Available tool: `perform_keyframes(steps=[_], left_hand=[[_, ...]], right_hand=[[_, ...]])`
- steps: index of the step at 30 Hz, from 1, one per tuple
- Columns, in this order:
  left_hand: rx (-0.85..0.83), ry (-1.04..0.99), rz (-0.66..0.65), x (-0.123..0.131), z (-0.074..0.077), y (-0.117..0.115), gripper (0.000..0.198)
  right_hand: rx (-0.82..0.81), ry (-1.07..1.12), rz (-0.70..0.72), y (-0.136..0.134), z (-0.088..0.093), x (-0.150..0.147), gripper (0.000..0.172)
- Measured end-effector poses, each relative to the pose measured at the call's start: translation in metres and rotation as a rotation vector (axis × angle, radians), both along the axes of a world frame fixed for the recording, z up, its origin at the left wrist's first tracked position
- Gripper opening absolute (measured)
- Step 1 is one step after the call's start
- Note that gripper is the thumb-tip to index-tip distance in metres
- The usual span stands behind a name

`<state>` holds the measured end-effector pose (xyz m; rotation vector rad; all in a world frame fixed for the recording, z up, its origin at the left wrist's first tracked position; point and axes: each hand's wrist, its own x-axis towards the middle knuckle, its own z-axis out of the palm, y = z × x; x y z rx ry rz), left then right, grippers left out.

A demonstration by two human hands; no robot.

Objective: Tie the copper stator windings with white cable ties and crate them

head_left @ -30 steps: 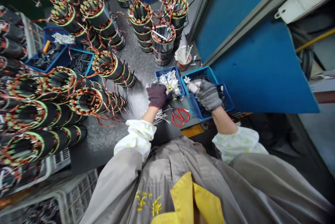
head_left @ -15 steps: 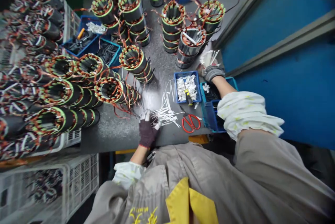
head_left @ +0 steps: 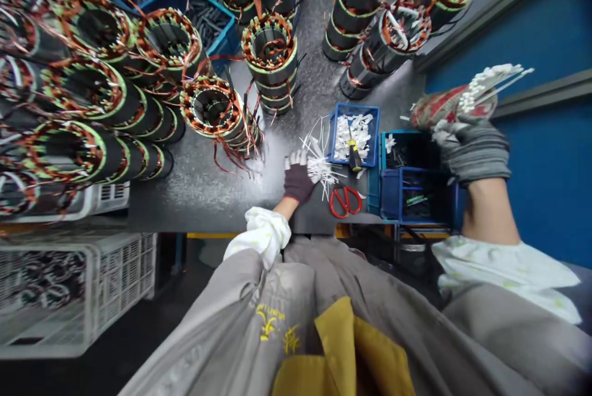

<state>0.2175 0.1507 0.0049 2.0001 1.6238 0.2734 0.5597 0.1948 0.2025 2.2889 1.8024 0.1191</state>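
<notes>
My right hand [head_left: 472,146], in a grey glove, is closed round a reddish cup [head_left: 444,107] full of white cable ties, lifted and tilted above the blue bins at the right. My left hand [head_left: 298,179], in a dark glove with white fingertips, rests on a loose pile of white cable ties [head_left: 318,161] on the grey table [head_left: 203,192]; whether it grips any is hard to tell. Red-handled scissors [head_left: 345,200] lie just right of that hand. A small blue tray [head_left: 355,135] of white pieces with a yellow-handled tool sits beyond the pile.
Several wound motor stators [head_left: 213,106] with copper wire stand and lie across the table's left and back. Blue bins [head_left: 416,189] hold small parts at the right edge. A white plastic crate [head_left: 69,285] sits below left. A blue panel [head_left: 546,32] rises at the right.
My right hand has picked the cup of ties up from the table's back and brought it over the blue bins. My left hand has shifted right onto the tie pile. The view has tipped downward.
</notes>
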Motion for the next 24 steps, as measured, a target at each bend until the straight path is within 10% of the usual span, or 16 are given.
perform_keyframes(steps=[6,14,18,24], left_hand=[[0.136,-0.15,0.178,-0.032,0.017,-0.008,0.078],[0.122,-0.055,0.558,-0.188,0.031,-0.106,0.064],[0.125,-0.014,0.718,-0.235,0.032,-0.162,0.06],[-0.05,0.135,0.922,-0.27,0.01,-0.245,0.034]], right_hand=[[0.002,0.325,0.248,-0.034,0.016,-0.101,0.036],[-0.3,0.501,0.427,-0.006,-0.073,-0.262,0.04],[-0.305,0.442,0.419,-0.008,-0.093,-0.279,0.048],[-0.248,0.644,0.651,-0.103,-0.129,-0.275,0.045]])
